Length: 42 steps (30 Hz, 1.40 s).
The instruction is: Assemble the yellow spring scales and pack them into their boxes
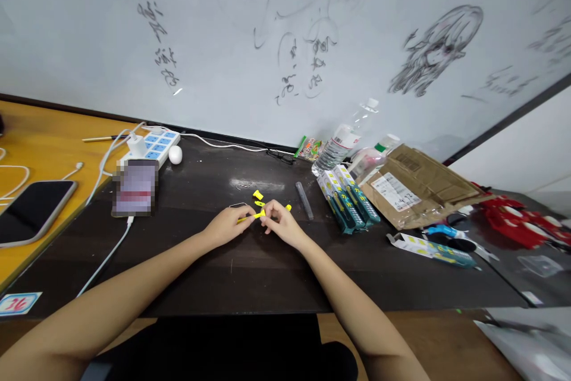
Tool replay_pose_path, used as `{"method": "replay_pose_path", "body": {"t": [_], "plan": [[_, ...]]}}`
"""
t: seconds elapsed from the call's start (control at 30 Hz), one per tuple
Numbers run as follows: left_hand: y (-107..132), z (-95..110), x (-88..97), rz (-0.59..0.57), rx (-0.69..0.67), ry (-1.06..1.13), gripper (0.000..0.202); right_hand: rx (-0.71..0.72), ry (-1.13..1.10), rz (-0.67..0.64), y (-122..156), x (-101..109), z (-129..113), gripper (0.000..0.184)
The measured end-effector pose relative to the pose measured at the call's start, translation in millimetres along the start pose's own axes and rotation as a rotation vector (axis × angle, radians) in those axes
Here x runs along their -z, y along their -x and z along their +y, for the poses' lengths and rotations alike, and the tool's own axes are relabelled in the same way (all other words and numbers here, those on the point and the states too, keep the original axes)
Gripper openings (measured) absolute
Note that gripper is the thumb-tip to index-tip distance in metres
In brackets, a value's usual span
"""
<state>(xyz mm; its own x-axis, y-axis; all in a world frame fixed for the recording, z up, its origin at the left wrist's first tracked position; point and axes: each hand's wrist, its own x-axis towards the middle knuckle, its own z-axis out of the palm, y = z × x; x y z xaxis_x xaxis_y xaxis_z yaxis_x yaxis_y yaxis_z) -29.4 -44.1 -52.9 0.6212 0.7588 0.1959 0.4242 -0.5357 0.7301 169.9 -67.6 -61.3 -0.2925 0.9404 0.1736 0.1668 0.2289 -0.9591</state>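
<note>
Both my hands meet at the middle of a dark table (250, 274). My left hand (228, 224) is closed in a pinch on a thin yellow piece (255, 215) that points to the right. My right hand (280, 222) is closed too, its fingertips touching the other end of that piece. Two more small yellow parts (257, 195) lie on the table just beyond my fingers, and another yellow bit (288, 208) shows behind my right hand. A clear plastic tube (304, 200) lies a little to the right.
Green-and-white packs (348, 198) lie to the right, with another pack (430, 248), a torn cardboard parcel (419, 185) and water bottles (341, 142) behind. On the left sit a power strip (154, 146), a charging phone (134, 188), cables and another phone (33, 210) on a yellow table.
</note>
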Motion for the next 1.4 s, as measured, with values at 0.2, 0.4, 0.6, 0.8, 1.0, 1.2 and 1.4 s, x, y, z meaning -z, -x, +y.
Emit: {"method": "replay_pose_path", "body": {"t": [0.2,0.4,0.6,0.8,1.0,1.2,1.4], "plan": [[0.3,-6.0,-2.7,-0.026,-0.071,-0.049,0.021,-0.003,0.075,-0.028,1.9,-1.9,3.4,0.028],[2.5,-4.5,-5.5,-0.020,-0.086,-0.050,0.030,0.052,0.185,-0.027,2.6,-7.1,6.3,0.023],[2.4,-3.7,-4.3,-0.029,-0.121,0.053,0.036,0.068,0.206,-0.112,4.6,-9.4,2.4,0.020],[0.1,-3.8,-2.5,0.013,-0.092,-0.016,0.022,0.008,0.205,-0.025,4.4,-4.6,-1.6,0.023],[-0.7,-5.2,2.5,0.019,-0.055,-0.051,0.019,-0.020,0.170,0.119,-0.3,6.4,-3.8,0.028],[-1.8,-10.5,2.9,0.036,-0.047,-0.032,0.020,-0.015,0.199,0.154,-4.2,23.8,-5.2,0.031],[-1.5,-12.6,2.6,0.027,-0.053,-0.014,0.019,-0.020,0.247,0.052,-0.6,20.6,0.5,0.032]]}}
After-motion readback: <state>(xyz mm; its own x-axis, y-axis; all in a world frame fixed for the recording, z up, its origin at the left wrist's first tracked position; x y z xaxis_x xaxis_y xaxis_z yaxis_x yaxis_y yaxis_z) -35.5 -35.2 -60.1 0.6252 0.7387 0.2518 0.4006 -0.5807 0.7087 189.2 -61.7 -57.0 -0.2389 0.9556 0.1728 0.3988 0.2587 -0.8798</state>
